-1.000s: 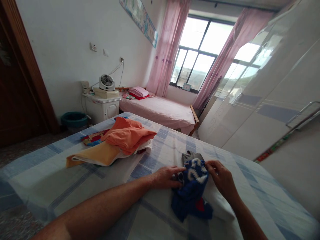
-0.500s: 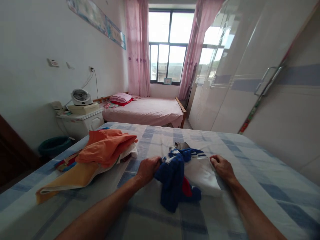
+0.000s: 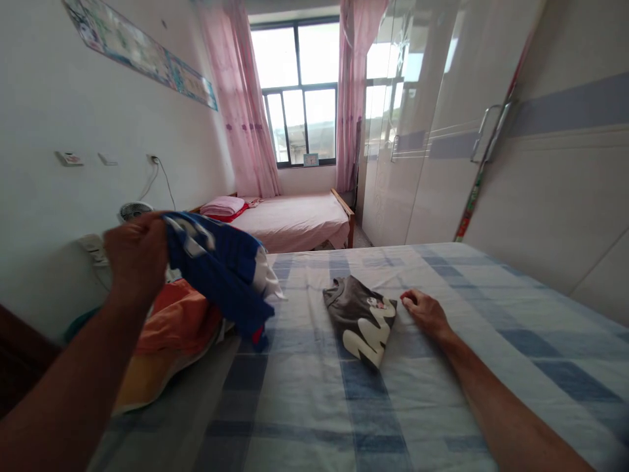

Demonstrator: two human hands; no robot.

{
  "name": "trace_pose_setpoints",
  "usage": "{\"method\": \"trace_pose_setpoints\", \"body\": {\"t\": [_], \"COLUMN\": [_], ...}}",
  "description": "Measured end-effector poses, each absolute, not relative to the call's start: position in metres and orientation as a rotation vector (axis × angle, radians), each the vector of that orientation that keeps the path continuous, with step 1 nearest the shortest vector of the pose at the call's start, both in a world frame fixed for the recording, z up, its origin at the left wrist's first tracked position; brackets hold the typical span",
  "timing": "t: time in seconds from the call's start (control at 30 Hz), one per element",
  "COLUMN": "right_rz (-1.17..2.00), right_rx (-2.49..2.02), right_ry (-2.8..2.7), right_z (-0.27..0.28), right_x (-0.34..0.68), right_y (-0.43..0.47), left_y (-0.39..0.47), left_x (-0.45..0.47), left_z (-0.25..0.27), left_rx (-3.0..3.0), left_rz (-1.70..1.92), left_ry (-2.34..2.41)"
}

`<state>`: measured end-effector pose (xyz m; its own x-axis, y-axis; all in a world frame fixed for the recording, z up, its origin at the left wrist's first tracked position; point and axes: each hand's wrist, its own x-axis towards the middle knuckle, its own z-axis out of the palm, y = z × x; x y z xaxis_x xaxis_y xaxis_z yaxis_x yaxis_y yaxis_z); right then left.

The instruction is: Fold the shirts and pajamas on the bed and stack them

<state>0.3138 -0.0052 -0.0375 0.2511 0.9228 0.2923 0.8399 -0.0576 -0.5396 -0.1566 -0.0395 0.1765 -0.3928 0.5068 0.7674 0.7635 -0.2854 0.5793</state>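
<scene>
My left hand (image 3: 137,252) is raised at the left, its fingers wrapped round one end of a blue and white garment (image 3: 216,262), seemingly a sports shirt. The garment hangs out to the right, in front of an orange piece of clothing (image 3: 177,321). On the bed in the middle lies a folded grey T-shirt (image 3: 361,314) with a wavy cream print. Just right of it, close to its edge, rests my right hand (image 3: 427,314) with curled fingers. A small red spot shows at its fingertips; what it is, I cannot make out.
The clothing pile at the left includes a yellow-orange garment (image 3: 142,380). A blue and white checked sheet (image 3: 304,406) covers the bed. Beyond stand a second bed with a pink sheet (image 3: 299,223), a glossy wardrobe (image 3: 442,183) at the right and a fan (image 3: 136,210) at the left.
My left hand has lifted the blue and white garment up and left, off the grey T-shirt, which now lies uncovered. My right hand stays beside it. The view has turned slightly right.
</scene>
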Motion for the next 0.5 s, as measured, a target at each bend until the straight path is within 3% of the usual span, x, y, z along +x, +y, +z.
{"method": "trace_pose_setpoints", "body": {"t": [0.07, 0.17, 0.27, 0.37, 0.43, 0.5], "right_rz": [0.173, 0.177, 0.182, 0.212, 0.252, 0.301], "right_rx": [-1.910, -1.905, -1.875, -1.800, -1.730, -1.661], "right_ry": [-1.605, -1.609, -1.616, -1.657, -1.706, -1.753], "right_z": [-0.037, -0.037, -0.036, -0.034, -0.031, -0.027], "right_x": [0.314, 0.313, 0.310, 0.301, 0.293, 0.285], "right_y": [-0.005, -0.005, -0.006, -0.009, -0.012, -0.016], "left_y": [-0.045, -0.055, -0.057, -0.051, -0.049, -0.052], "left_x": [-0.177, -0.198, -0.212, -0.227, -0.233, -0.229], "left_z": [0.191, 0.188, 0.150, 0.098, 0.077, 0.075], "left_rx": [-1.470, -1.454, -1.413, -1.750, -1.875, -1.821], "left_rz": [-1.738, -1.331, -0.766, -0.255, -0.223, -0.482], "left_ry": [-1.555, -1.593, -1.888, -2.153, -2.181, -2.044]}}
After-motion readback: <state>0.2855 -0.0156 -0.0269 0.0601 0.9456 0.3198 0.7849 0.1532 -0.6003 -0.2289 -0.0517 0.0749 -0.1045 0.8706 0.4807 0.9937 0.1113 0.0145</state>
